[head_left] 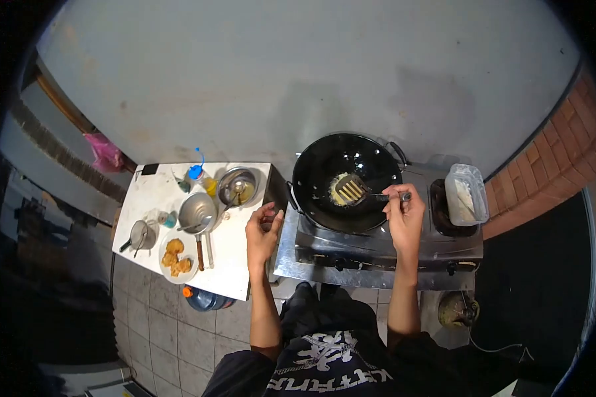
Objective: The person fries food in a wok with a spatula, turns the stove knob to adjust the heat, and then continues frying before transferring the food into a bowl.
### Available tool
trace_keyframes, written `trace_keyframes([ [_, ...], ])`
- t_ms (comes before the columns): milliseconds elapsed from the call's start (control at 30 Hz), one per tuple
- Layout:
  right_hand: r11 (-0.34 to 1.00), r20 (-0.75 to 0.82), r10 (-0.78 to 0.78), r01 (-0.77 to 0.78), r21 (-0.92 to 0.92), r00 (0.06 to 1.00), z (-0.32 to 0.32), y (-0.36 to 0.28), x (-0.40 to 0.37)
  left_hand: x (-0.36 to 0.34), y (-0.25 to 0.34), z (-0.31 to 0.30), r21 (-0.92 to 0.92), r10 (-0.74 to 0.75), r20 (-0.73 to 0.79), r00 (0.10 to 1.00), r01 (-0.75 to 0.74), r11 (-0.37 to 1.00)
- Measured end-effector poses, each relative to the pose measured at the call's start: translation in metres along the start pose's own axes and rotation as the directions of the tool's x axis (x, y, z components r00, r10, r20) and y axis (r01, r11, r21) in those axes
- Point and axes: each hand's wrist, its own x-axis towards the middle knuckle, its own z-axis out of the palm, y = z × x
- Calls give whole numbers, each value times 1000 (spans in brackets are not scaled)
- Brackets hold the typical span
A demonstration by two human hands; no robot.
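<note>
My right hand (405,208) is closed around the handle of a slotted spatula (352,190). The spatula's head lies over a pale yellow piece of food (338,196) inside a black wok (318,159), which stands on the stove (311,251). Between the wok and the white table, my left hand (265,228) hovers with its fingers apart and curved, holding nothing. The wok's left handle is close to it.
On the white table (232,278) are a plate (167,266) of fried pieces, metal bowls (237,186), an oil bottle (210,185) and a mug (142,235). A plastic tub (467,195) with white powder sits right of the wok. A wall (311,66) rises behind.
</note>
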Motion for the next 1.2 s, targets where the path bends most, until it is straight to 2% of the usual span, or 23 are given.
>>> trace_keyframes([
  [100,999,-22,-34,34,-11,999,-7,16,7,8,3,-1,-37,2,45,999,0,999],
  [167,990,-12,-9,7,-138,1000,-9,20,12,13,5,-4,-67,8,72,997,-3,998],
  [333,984,-42,-11,4,-179,999,1,48,8,24,-2,-3,-76,98,123,988,-89,993],
  [433,996,-73,22,-28,-84,997,10,59,4,31,-9,2,-96,60,159,986,-45,994],
  [600,999,-88,-33,31,-23,996,21,83,4,42,-10,9,-84,120,171,978,-107,991],
  [667,994,-56,-60,54,-99,997,27,90,-1,45,-8,8,-77,125,196,973,-112,991],
  [733,989,-39,-20,14,-149,999,27,86,-3,49,-10,9,-103,156,215,964,-137,985],
  [800,921,36,-62,71,-382,997,30,86,-2,53,-14,9,-79,128,239,963,-112,991],
  [933,864,-1,-76,66,-499,997,33,83,1,55,-24,17,-177,122,266,956,-75,981],
  [1200,839,-13,-80,61,-541,997,33,87,10,50,-26,22,-177,128,307,943,-76,981],
])
